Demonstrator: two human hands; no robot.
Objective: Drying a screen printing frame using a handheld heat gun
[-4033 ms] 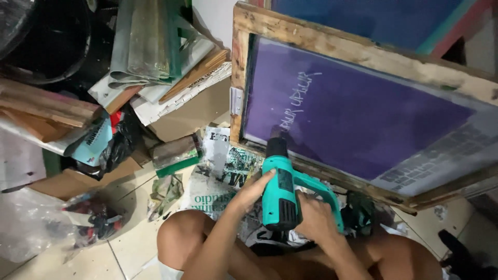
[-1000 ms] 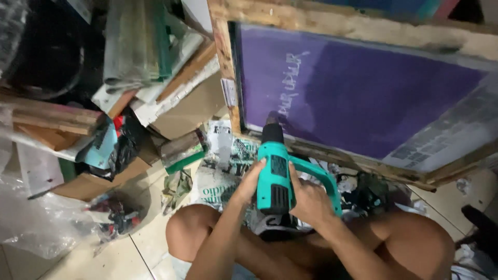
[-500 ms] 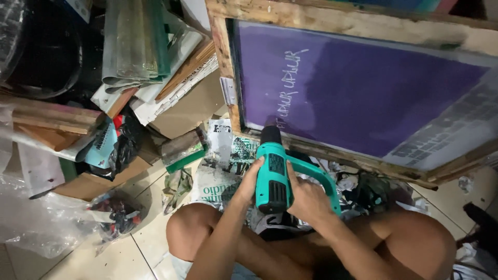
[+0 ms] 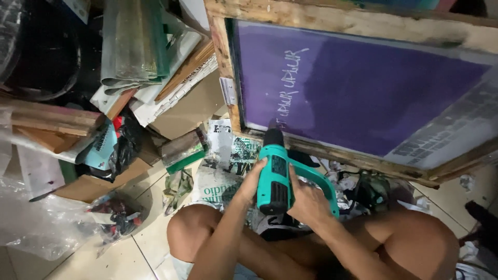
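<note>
My left hand [image 4: 252, 179]: fingers curled against the left side of the teal heat gun [image 4: 273, 179], closed on its body.
My right hand [image 4: 306, 199]: fingers wrapped around the gun's right side and handle, firm hold.
Heat gun: between both my hands, nozzle pointing away from me.
Purple screen [image 4: 363, 88]: just beyond the nozzle, in its wooden frame [image 4: 228, 83], leaning.
Progress: nozzle at the lower left corner; the wide stretch to the right looks not yet covered.

Dim, even indoor light, soft shadows, slight blur at edges
</note>
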